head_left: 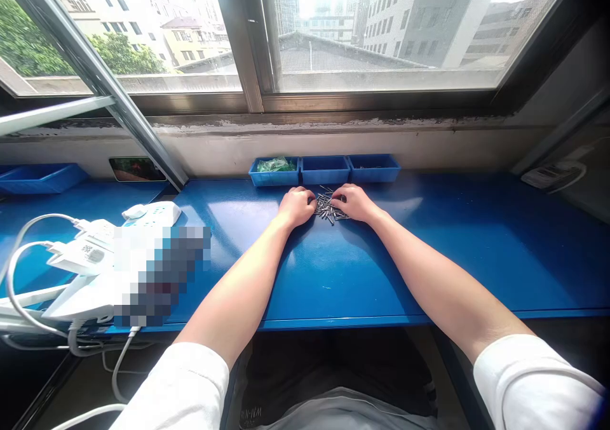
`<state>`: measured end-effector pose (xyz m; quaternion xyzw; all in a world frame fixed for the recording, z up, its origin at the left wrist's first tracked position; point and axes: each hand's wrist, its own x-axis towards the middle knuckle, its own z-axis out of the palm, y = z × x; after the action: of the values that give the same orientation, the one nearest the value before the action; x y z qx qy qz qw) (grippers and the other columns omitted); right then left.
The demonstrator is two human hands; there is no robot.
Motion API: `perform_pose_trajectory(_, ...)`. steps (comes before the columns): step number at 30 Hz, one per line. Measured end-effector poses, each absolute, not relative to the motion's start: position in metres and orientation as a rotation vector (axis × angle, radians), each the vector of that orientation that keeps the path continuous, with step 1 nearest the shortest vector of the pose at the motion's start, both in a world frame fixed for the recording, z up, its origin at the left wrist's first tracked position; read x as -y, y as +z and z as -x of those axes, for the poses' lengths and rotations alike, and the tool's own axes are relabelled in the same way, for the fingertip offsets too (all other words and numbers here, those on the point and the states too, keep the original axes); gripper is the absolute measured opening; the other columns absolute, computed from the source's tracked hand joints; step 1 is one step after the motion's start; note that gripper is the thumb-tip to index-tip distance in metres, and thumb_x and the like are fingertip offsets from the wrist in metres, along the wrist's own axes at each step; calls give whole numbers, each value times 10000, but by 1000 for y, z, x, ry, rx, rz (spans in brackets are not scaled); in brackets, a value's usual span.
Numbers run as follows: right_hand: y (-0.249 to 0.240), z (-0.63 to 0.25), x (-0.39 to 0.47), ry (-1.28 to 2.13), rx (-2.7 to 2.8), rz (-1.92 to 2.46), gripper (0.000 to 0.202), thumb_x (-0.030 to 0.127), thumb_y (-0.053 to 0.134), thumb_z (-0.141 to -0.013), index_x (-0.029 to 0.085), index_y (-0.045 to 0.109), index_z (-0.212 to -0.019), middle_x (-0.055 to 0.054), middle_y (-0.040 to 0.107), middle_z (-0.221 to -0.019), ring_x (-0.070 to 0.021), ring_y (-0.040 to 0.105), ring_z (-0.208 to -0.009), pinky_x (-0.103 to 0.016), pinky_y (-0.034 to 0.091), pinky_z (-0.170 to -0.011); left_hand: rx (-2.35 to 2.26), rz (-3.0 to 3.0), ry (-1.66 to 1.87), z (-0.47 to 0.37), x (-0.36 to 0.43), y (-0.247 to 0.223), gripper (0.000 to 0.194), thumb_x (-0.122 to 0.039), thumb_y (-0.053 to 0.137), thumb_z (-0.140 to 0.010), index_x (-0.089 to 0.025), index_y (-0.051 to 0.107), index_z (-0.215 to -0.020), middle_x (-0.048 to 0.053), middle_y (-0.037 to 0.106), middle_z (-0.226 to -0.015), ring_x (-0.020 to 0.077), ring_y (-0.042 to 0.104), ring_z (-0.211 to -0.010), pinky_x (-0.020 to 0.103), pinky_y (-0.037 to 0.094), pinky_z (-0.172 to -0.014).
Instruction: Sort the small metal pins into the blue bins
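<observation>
A pile of small dark metal pieces, like screws or pins (326,209), lies on the blue table. My left hand (298,206) rests against the pile's left side with its fingers curled inward. At the pile's right side is my right hand (353,202), also curled, its fingertips touching the pieces. Whether either hand grips a piece is too small to tell. Just behind the pile stand three blue bins side by side: the left bin (275,179) holds clear and green plastic bags, the middle bin (325,177) shows nothing inside, and the right bin (374,174) has a few small dark items.
White power strips with plugs and cables (90,252) and a pixelated dark object (166,271) occupy the table's left. A phone (136,169) leans at the wall near another blue bin (47,179). A metal post (138,122) rises at the left, before the window.
</observation>
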<state>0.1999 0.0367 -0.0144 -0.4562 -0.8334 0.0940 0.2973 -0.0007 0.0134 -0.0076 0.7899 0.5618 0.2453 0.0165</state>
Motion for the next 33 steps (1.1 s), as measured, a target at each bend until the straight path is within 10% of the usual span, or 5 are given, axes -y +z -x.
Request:
perform_pose_trajectory(14,-13,-199,-33,252,2255,1149,254,266,572,-842,214,685,-1063,-57,666,-984,-211,562,-956,-327,455,-856,-1724,-2460,777,1,-15,-10,268,-317,490,-833,-205,715,-925,60,668,-1009,225,567,-1001,318,447,-922)
perform_pose_trajectory(33,-6,-196,-32,223,2118,1108,259,295,441,-906,172,613,-757,-57,639,-785,-179,542,-793,-295,410,-741,-1477,-2567,1078,-5,-9,0,252,-313,501,-864,-189,669,-1005,60,674,-1024,198,595,-973,318,459,-894)
